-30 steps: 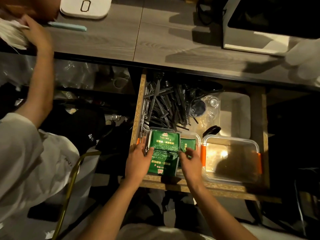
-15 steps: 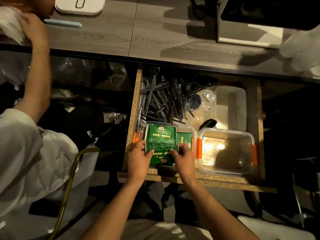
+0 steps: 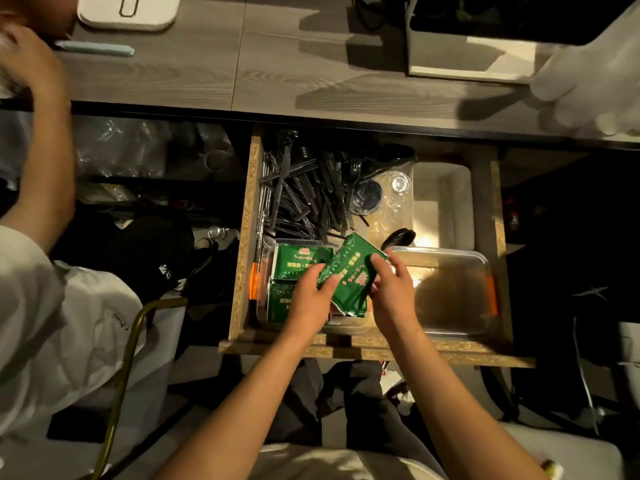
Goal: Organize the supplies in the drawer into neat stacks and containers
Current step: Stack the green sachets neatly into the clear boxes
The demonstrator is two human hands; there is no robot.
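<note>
Green packets (image 3: 349, 278) pinched tilted between left hand (image 3: 308, 299) and right hand (image 3: 393, 292).

Both forearms are bare to the elbow — no sleeves, watch or rings showing — above a pale shirt (image 3: 311, 462) and dark trousers (image 3: 346, 403) well behind the fingers (image 3: 325, 284).
</note>
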